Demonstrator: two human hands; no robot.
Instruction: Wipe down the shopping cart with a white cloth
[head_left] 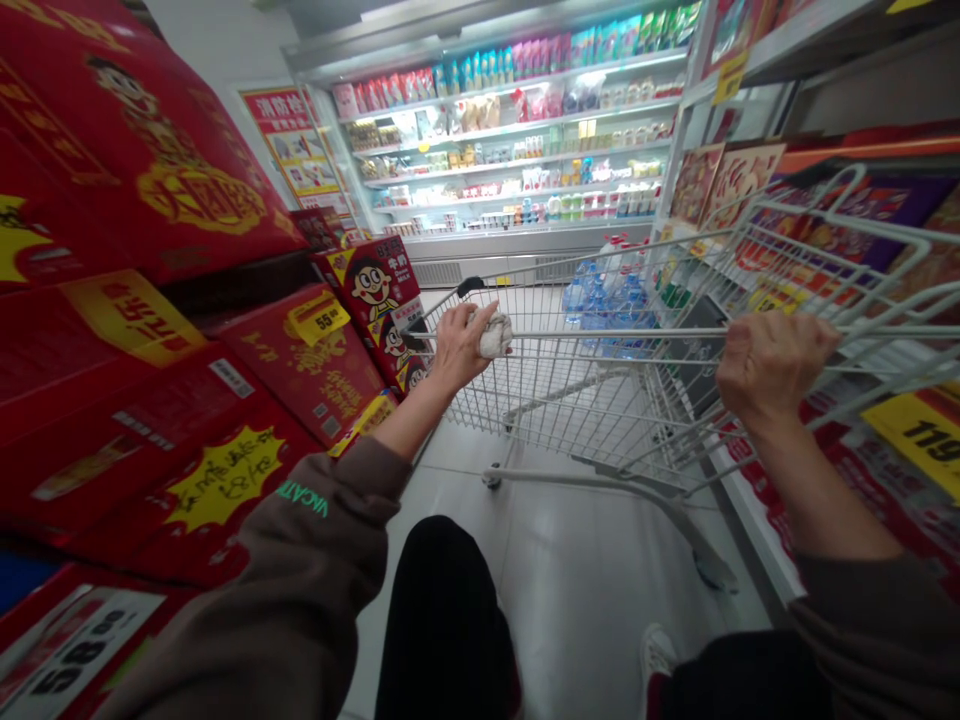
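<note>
Left hand [465, 347]: fingers curled round a white wad [495, 335], probably tissue, at the cart handle [630, 331].
Right hand [776, 365]: fingers clenched on that handle.
Load: bottled water [604, 310] in the wire shopping cart [540, 390].
Risk: red cartons [315, 370] stacked just beside; a leftward swerve could topple them.

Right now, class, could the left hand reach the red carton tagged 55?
Probably yes: the left hand, holding a white wad, is close beside the red carton, with nothing but air between them.
</note>
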